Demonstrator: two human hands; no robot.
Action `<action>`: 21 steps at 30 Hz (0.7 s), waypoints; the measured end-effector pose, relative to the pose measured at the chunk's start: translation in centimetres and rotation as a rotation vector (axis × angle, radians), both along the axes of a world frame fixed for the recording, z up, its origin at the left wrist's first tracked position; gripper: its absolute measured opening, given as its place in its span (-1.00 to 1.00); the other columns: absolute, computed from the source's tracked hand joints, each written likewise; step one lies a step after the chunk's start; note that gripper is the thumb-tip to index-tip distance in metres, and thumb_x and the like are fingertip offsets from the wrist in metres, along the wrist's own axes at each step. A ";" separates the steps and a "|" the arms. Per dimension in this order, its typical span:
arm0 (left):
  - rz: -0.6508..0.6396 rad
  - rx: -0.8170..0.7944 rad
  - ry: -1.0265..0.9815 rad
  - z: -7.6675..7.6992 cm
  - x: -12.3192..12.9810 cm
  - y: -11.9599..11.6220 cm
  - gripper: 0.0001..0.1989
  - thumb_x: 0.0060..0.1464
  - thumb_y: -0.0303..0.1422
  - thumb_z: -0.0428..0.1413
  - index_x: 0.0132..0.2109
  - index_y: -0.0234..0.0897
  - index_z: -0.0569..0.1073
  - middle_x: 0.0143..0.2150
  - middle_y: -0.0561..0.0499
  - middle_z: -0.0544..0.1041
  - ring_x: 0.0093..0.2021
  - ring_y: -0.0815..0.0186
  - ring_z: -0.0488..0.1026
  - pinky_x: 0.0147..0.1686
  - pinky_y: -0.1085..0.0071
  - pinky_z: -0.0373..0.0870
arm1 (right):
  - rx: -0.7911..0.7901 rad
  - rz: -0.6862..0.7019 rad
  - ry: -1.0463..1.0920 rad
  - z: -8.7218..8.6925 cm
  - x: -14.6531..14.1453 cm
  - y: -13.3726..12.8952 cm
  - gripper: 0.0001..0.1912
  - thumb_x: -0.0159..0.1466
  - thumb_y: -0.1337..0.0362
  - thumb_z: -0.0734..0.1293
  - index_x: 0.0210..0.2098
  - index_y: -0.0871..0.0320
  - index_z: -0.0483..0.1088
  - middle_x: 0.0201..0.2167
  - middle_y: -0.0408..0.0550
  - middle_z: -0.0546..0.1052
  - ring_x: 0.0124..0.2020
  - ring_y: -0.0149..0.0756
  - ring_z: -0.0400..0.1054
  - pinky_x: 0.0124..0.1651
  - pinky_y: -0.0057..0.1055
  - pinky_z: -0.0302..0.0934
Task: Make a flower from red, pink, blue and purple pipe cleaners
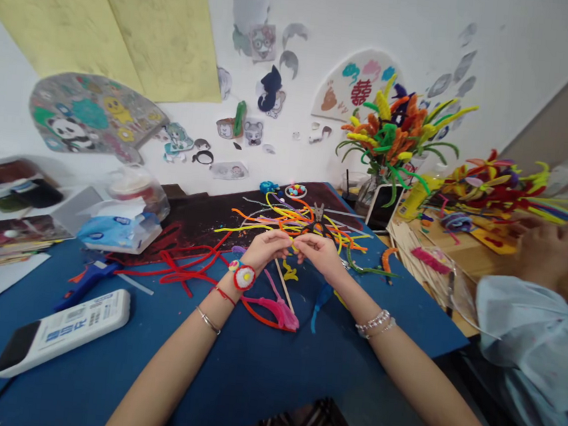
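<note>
My left hand [266,248] and my right hand [317,253] meet over the middle of the table, fingertips pinched together. Between them shows a small bit of yellow pipe cleaner [292,242], mostly hidden by the fingers. Just beyond lies a heap of loose pipe cleaners [263,221] in yellow, orange and other colours, with dark-handled pliers [317,219] on it. Below the hands are a twisted yellow piece [289,272], a thin wooden stick [284,287], a pink fuzzy piece [281,314] and a blue one [322,300].
Red pipe cleaners [183,270], a blue glue gun [86,281], a white power bank [69,333] and a tissue pack [116,227] lie leftward. A pipe-cleaner bouquet [392,133] and a phone [382,206] stand at back right. At right, another person's hand [544,248] is blurred.
</note>
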State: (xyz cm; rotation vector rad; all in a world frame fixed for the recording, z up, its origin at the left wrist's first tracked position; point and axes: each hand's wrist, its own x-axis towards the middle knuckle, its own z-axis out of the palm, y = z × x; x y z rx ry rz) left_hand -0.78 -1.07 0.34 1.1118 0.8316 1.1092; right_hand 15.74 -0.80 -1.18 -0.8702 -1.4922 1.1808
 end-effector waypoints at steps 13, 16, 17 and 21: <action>-0.009 -0.041 -0.035 -0.1 0.1 0.1 -0.69 -0.25 -0.39 0.34 -0.37 -0.36 0.39 -0.55 0.10 0.51 -0.57 0.50 0.44 -0.49 0.57 0.39 | -0.043 0.032 0.035 0.0 0.1 0.0 -0.79 0.15 0.18 0.38 -0.34 0.22 0.43 -0.56 -0.22 0.46 -0.62 -0.50 0.31 -0.49 -0.48 0.28; 0.024 -0.044 -0.050 -0.1 0.3 0.1 -0.68 -0.23 -0.41 0.33 -0.37 -0.32 0.33 -0.55 0.12 0.50 -0.56 0.48 0.46 -0.50 0.58 0.40 | -0.042 0.025 0.042 -0.1 0.0 0.1 -0.81 0.22 0.21 0.35 -0.32 0.25 0.40 -0.54 -0.23 0.45 -0.61 -0.52 0.31 -0.49 -0.50 0.29; 0.029 -0.045 -0.052 -0.1 0.3 0.1 -0.68 -0.22 -0.42 0.33 -0.35 -0.31 0.33 -0.55 0.11 0.51 -0.55 0.48 0.47 -0.50 0.58 0.40 | -0.041 0.023 0.043 -0.2 0.0 0.1 -0.82 0.23 0.22 0.34 -0.32 0.25 0.40 -0.53 -0.23 0.45 -0.61 -0.52 0.31 -0.49 -0.50 0.29; 0.029 -0.041 -0.053 -0.3 0.3 0.2 -0.70 -0.17 -0.40 0.31 -0.26 -0.37 0.42 -0.50 0.05 0.54 -0.52 0.46 0.49 -0.46 0.56 0.43 | -0.040 0.014 0.044 -0.2 0.0 0.1 -0.81 0.27 0.22 0.31 -0.30 0.26 0.39 -0.53 -0.23 0.43 -0.60 -0.52 0.31 -0.49 -0.50 0.30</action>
